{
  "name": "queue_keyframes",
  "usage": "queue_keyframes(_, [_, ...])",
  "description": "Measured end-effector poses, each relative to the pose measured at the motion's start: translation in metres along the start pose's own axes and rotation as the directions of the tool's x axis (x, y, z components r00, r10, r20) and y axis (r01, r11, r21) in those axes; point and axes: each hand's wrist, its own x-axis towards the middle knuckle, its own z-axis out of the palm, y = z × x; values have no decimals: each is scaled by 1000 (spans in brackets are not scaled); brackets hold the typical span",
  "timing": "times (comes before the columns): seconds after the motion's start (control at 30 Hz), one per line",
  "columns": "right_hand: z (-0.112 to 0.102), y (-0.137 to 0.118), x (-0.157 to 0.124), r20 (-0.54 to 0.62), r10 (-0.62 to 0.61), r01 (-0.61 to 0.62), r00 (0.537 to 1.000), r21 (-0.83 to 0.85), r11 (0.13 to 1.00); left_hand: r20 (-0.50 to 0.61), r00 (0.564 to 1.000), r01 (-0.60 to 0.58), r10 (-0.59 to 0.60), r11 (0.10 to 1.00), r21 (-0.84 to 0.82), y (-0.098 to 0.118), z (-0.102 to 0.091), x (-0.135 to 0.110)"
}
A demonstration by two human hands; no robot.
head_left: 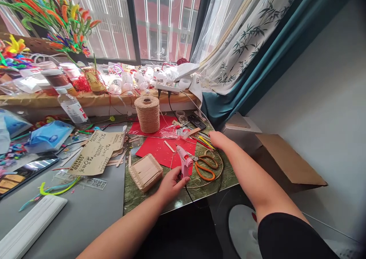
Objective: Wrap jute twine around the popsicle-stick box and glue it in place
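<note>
Far left: sandpaper [93, 156] with printed backing, on the grey surface. Next, wooden box [145, 171] on the green tabletop; twine spool [146, 116] upright behind it, on red paper. Left hand [171, 184], just right of the box, fingers wrapped around pink glue gun [186, 164], nozzle pointing up and away, over the red paper. Orange-handled scissors [208, 167] lie just right of the gun. Right hand [219, 140] at the table's right side, near yellow pencil [206, 142]; fingers mostly hidden, can't tell wide, narrow or holding.
</note>
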Motion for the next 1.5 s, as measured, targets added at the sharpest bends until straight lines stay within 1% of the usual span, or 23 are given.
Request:
queue_keyframes(0.07, [-1, 11, -28, -10, 48, -48, 999, 30, 998, 5, 1000, -2, 2, 1000, 8, 1, 0, 0])
queue_keyframes(0.17, [3, 23, -83, -57, 160, -154, 985, 107, 982, 4, 1000, 3, -3, 1000, 25, 0, 1, 0])
queue_keyframes(0.23, [12, 19, -122, -89, 215, -192, 973, 213, 958, 7, 1000, 10, -11, 999, 42, -1, 2, -1])
queue_keyframes(0.27, [18, 11, -141, -103, 214, -171, 971, 324, 930, 11, 1000, 17, -17, 999, 49, -1, 3, -1])
queue_keyframes(0.3, [25, -1, -157, -145, 227, -90, 963, 621, 778, 11, 1000, 26, -27, 998, 54, -1, 3, -2])
queue_keyframes(0.33, [30, -17, -173, -168, 230, 14, 959, 835, 550, 8, 999, 40, -40, 998, 56, -2, 3, -2])
queue_keyframes(0.37, [35, -34, -186, -192, 240, 100, 952, 932, 350, 5, 999, 53, -54, 997, 54, -2, 3, -3])
queue_keyframes(0.4, [38, -53, -197, -212, 232, 158, 949, 960, 230, 1, 998, 66, -66, 996, 52, -2, 4, -3])
queue_keyframes(0.5, [36, -104, -218, -272, 206, 254, 940, 961, 110, -2, 996, 87, -86, 995, 51, 0, 4, -4])
queue_keyframes(0.57, [30, -124, -226, -366, 211, 351, 906, 930, 105, 7, 997, 80, -81, 995, 61, 2, 3, -4])
queue_keyframes(0.63, [25, -133, -228, -452, 192, 434, 871, 892, 129, 16, 997, 69, -70, 994, 82, 5, 3, -5])
queue_keyframes(0.8, [27, -134, -223, -476, 193, 452, 858, 878, 159, 19, 999, 36, -38, 993, 114, 10, 1, -7])
queue_keyframes(0.87, [28, -130, -220, -525, 177, 484, 833, 845, 227, 23, 999, 34, -37, 993, 115, 10, 1, -7])
queue_keyframes(0.93, [24, -124, -217, -613, 75, 547, 787, 748, 377, 30, 999, 42, -46, 992, 116, 9, 1, -6])
queue_keyframes(1.0, [17, -116, -215, -675, -102, 618, 731, 592, 517, 39, 998, 48, -53, 992, 118, 9, 1, -6])
queue_keyframes(1.03, [13, -111, -213, -684, -187, 650, 705, 518, 556, 45, 998, 48, -53, 991, 123, 9, 0, -6])
queue_keyframes(1.1, [4, -101, -211, -679, -304, 696, 668, 426, 579, 61, 997, 42, -50, 989, 138, 9, 0, -6])
queue_keyframes(1.17, [-3, -93, -209, -658, -342, 705, 671, 422, 570, 78, 996, 34, -46, 988, 151, 9, 0, -6])
queue_keyframes(1.2, [-6, -90, -208, -642, -342, 697, 686, 445, 562, 86, 995, 28, -42, 987, 155, 8, 0, -5])
queue_keyframes(1.3, [-9, -84, -208, -574, -298, 626, 763, 537, 566, 120, 992, 6, -25, 987, 158, 8, 1, -5])
queue_keyframes(1.37, [-7, -83, -207, -553, -265, 588, 790, 559, 584, 154, 988, -7, -17, 988, 155, 8, 1, -5])
queue_keyframes(1.43, [-3, -85, -205, -559, -269, 594, 784, 551, 586, 168, 986, -14, -12, 988, 155, 9, 1, -5])
queue_keyframes(1.5, [2, -89, -203, -585, -278, 620, 762, 536, 573, 156, 988, -18, -10, 985, 171, 9, 1, -5])
